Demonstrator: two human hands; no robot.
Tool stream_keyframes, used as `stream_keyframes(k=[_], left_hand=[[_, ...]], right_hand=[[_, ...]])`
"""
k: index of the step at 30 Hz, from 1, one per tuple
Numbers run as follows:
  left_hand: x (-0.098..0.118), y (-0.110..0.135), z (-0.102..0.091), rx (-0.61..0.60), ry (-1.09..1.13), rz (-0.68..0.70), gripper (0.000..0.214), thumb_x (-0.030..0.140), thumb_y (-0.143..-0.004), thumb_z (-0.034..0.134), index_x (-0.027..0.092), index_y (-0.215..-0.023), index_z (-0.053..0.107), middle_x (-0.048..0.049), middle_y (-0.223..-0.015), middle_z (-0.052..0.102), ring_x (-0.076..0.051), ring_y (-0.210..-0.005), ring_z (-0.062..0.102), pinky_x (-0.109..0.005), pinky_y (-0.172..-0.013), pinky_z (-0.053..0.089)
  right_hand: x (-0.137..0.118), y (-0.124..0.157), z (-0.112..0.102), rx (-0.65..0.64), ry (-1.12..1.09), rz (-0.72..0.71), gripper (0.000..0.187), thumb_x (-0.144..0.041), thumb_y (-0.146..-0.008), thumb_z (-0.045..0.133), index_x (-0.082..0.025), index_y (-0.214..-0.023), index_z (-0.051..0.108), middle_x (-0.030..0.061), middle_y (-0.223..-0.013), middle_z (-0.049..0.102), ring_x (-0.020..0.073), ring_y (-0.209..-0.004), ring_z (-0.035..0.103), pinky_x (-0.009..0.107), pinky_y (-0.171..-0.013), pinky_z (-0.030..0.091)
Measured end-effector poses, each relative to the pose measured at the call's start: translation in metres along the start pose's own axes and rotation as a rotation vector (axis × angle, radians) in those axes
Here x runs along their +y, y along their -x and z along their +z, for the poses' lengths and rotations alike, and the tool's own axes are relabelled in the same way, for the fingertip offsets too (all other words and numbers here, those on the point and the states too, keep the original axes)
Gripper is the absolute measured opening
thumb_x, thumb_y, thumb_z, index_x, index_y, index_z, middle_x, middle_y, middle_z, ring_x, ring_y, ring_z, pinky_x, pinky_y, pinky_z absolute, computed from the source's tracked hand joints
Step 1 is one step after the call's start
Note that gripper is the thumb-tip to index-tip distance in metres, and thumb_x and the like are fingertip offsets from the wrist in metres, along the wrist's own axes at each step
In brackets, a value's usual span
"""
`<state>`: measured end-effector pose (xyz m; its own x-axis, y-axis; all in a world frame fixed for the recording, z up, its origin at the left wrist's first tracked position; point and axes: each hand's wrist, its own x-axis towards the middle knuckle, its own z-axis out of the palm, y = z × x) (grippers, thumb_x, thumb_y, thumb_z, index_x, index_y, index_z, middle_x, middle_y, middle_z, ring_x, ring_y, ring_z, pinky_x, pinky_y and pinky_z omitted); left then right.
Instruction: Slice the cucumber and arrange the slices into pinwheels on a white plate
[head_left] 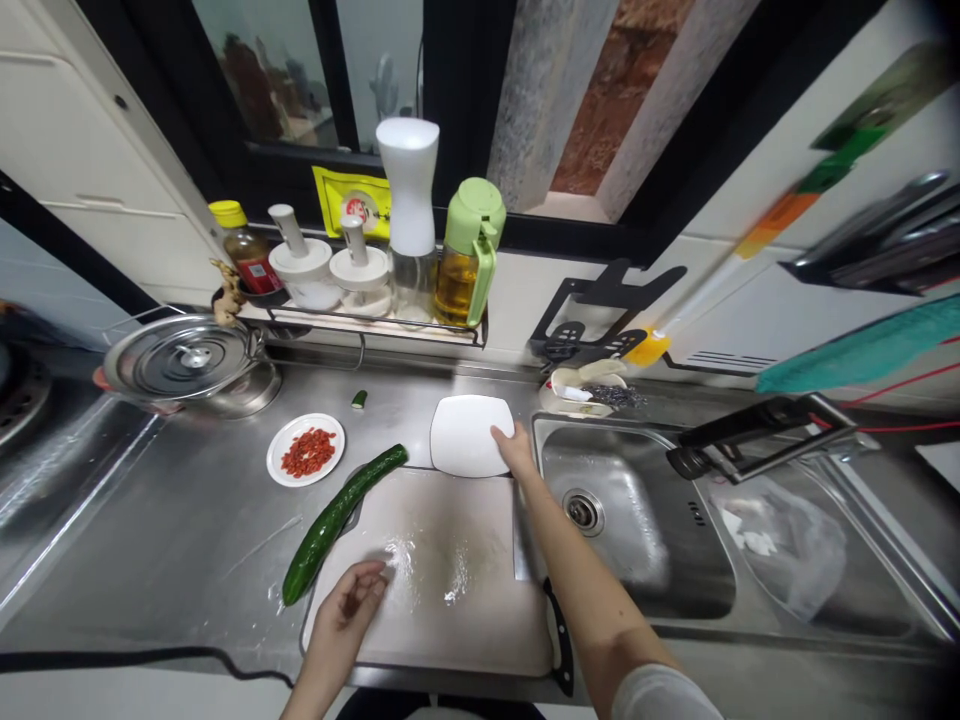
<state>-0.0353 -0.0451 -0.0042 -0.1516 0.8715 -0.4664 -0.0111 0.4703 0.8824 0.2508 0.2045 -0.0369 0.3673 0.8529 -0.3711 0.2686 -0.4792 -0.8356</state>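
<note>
My right hand [514, 450] reaches forward and grips the right edge of a white square plate [469, 437] behind the cutting board, thumb on top. Over the left part of the wet cutting board [465, 560], my left hand [352, 605] hovers with loosely curled fingers and nothing seen in them. A long green cucumber [337, 530] lies slanted across the board's left edge. Its small cut-off end [360, 399] rests on the steel counter farther back. A knife with a black handle [559, 640] sits at the board's right side, its blade partly hidden by my right arm.
On the left stand a plate of red berries [307, 452] and a lidded steel pot [195, 365]. The sink [637, 520] is on the right, with its black faucet [720, 440]. A rack at the back holds a green-topped oil bottle [466, 255] and seasoning jars [301, 265].
</note>
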Motion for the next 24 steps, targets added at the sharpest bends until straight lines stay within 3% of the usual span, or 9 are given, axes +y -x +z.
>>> stream_keyframes(k=[5, 7, 17, 24], left_hand=[[-0.004, -0.003, 0.001, -0.019, -0.008, -0.015, 0.050, 0.055, -0.065, 0.072, 0.017, -0.097, 0.068, -0.0076, -0.086, 0.071, -0.019, -0.084, 0.067, -0.027, -0.078, 0.053], [-0.004, -0.003, 0.002, -0.024, -0.012, -0.014, 0.049, 0.054, -0.065, 0.072, 0.017, -0.097, 0.068, -0.0078, -0.088, 0.071, -0.020, -0.086, 0.067, -0.028, -0.080, 0.053], [0.004, -0.003, 0.007, -0.043, -0.059, -0.010, 0.053, 0.060, -0.064, 0.070, 0.017, -0.096, 0.067, -0.0086, -0.087, 0.071, -0.021, -0.086, 0.067, -0.030, -0.080, 0.053], [0.009, 0.000, 0.012, 0.030, -0.066, 0.057, 0.050, 0.057, -0.069, 0.067, 0.017, -0.098, 0.065, -0.0076, -0.089, 0.070, -0.019, -0.084, 0.066, -0.029, -0.080, 0.052]], right_hand=[[-0.013, 0.003, -0.007, 0.005, 0.662, -0.050, 0.053, -0.045, -0.082, 0.060, -0.005, -0.117, 0.058, 0.0207, -0.110, 0.066, 0.0284, -0.106, 0.062, 0.031, -0.086, 0.047], [-0.017, 0.005, -0.009, -0.015, 0.784, -0.046, 0.054, -0.050, -0.085, 0.055, -0.006, -0.117, 0.057, 0.0209, -0.110, 0.066, 0.0277, -0.106, 0.062, 0.030, -0.084, 0.047], [-0.022, 0.004, -0.008, -0.099, 0.945, 0.026, 0.064, -0.062, -0.085, 0.048, -0.009, -0.118, 0.060, 0.0223, -0.116, 0.064, 0.0281, -0.109, 0.061, 0.033, -0.083, 0.047], [-0.034, 0.014, -0.016, -0.081, 1.029, -0.038, 0.067, -0.066, -0.084, 0.044, -0.010, -0.116, 0.061, 0.0200, -0.112, 0.066, 0.0300, -0.107, 0.061, 0.035, -0.084, 0.046]])
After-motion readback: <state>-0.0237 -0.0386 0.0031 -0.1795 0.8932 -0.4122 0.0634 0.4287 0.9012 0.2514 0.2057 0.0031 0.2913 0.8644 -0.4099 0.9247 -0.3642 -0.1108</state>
